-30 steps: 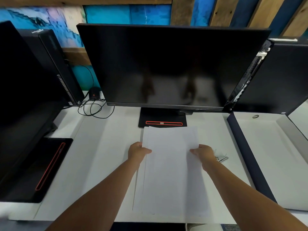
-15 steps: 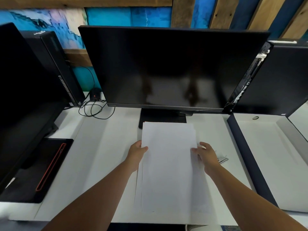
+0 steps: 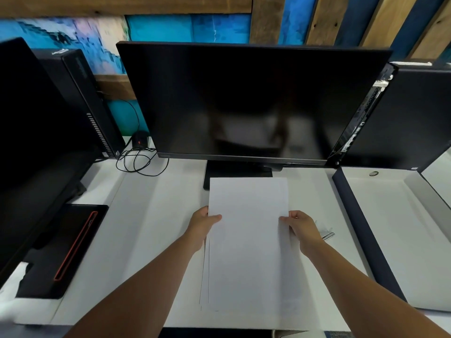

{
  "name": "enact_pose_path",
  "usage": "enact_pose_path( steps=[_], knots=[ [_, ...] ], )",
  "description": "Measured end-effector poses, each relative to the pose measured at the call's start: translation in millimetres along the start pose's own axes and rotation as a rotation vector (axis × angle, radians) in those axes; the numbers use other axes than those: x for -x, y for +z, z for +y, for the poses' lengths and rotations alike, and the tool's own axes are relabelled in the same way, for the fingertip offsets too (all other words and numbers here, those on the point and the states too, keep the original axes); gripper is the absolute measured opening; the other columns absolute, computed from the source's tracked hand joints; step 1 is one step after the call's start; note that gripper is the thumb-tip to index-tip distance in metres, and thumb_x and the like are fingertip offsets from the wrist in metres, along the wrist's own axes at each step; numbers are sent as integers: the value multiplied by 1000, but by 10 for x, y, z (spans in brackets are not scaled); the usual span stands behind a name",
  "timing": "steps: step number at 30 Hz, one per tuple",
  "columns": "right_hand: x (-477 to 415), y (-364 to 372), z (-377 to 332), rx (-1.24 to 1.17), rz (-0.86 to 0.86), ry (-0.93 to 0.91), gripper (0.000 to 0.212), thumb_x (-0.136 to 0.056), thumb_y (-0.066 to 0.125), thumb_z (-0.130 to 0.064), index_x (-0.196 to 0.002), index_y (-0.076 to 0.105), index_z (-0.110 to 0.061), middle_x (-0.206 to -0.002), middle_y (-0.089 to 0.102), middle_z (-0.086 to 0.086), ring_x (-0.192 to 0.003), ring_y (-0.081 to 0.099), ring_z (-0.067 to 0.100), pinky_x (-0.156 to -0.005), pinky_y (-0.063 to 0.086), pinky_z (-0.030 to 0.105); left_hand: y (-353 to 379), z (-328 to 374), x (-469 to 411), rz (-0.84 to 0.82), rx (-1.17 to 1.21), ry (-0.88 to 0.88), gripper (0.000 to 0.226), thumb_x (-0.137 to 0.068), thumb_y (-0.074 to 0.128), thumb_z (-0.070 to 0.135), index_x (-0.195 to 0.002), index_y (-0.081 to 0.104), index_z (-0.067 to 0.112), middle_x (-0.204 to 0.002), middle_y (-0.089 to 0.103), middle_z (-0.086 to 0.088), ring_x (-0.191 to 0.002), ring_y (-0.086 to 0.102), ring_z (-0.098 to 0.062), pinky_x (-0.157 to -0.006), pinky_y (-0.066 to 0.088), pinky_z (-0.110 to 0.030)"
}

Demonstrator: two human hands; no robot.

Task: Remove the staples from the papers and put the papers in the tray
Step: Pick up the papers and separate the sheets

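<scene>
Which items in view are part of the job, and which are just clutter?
Job: papers, gripped by left hand and right hand; small metal tool beside the right hand; white tray at right.
Lying about: monitor; coiled cable; computer tower at left.

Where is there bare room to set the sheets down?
Bare desk between the papers, the coiled cable and the black stand base at left; also the tray floor at right. Tight by the right hand, where a metal tool lies.
</scene>
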State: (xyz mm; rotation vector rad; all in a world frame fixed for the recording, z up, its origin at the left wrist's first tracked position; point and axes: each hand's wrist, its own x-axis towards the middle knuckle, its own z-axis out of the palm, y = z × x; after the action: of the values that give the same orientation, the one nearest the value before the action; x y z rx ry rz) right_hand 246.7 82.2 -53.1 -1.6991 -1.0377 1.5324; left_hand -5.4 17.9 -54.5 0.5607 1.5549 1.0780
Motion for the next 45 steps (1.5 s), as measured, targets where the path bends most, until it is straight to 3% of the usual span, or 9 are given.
enact_pose_path(
  steps=[4,9,15,21,29,33,38,42,45],
  knots=[
    [74,4,-60,-4,-46,-33,10,-81,65,-10,-84,57,-7,-76,64,8,-61,57,20,-52,43,24,17,44,24,-13,18,12,27,-85,66,2,-111,65,10,-108,70,-8,-100,66,-26,-91,52,-38],
    [173,-24,-121,-234,-214,-14,19,-81,66,-3,-99,67,-3,-98,72,17,-85,68,31,-75,54,35,-34,72,50,-57,74,41,33,-84,63,-2,-116,65,6,-114,69,-12,-107,65,-28,-93,50,-38],
    [340,7,-320,-237,-353,18,32,-81,69,-7,-111,64,1,-106,71,17,-93,69,33,-70,58,33,-45,279,153,-87,135,75,22,-82,68,1,-101,71,12,-102,74,-6,-95,69,-22,-81,54,-32],
    [549,52,-652,-257,-314,-137,27,-81,67,-6,-107,65,1,-104,71,17,-91,69,33,-77,58,38,-4,595,308,-120,171,149,23,-80,71,3,-102,71,10,-102,74,-8,-95,69,-26,-86,54,-37],
    [869,-1,-1020,-223,-242,-400,21,-79,72,-11,-100,71,-10,-102,73,8,-91,70,27,-81,55,40,14,1012,600,-133,186,364,20,-79,71,4,-97,70,11,-93,75,-5,-83,72,-21,-71,56,-29],
    [968,-12,-1029,-231,-249,-435,23,-75,74,-13,-98,73,-10,-100,74,8,-91,70,27,-80,54,39,7,1038,677,-112,162,392,38,-63,77,18,-99,70,11,-94,75,-7,-87,71,-24,-73,55,-32],
    [1011,-9,-972,-251,-244,-449,30,-70,80,-16,-99,73,-10,-100,74,7,-93,70,26,-78,53,36,54,960,737,-119,133,373,27,-68,80,10,-94,72,11,-90,76,-6,-86,71,-26,-71,55,-31],
    [1016,-28,-1006,-256,-206,-445,28,-72,78,-16,-99,73,-10,-100,74,6,-93,70,26,-84,54,41,83,980,777,-80,139,399,39,-60,81,20,-97,71,11,-95,75,-8,-89,71,-28,-78,56,-37],
    [1042,-44,-1037,-257,-208,-474,26,-73,78,-15,-98,73,-11,-99,74,6,-93,70,25,-83,54,40,75,1003,800,-95,150,417,35,-60,79,19,-93,72,13,-91,75,-5,-87,71,-25,-75,56,-34]
  ],
)
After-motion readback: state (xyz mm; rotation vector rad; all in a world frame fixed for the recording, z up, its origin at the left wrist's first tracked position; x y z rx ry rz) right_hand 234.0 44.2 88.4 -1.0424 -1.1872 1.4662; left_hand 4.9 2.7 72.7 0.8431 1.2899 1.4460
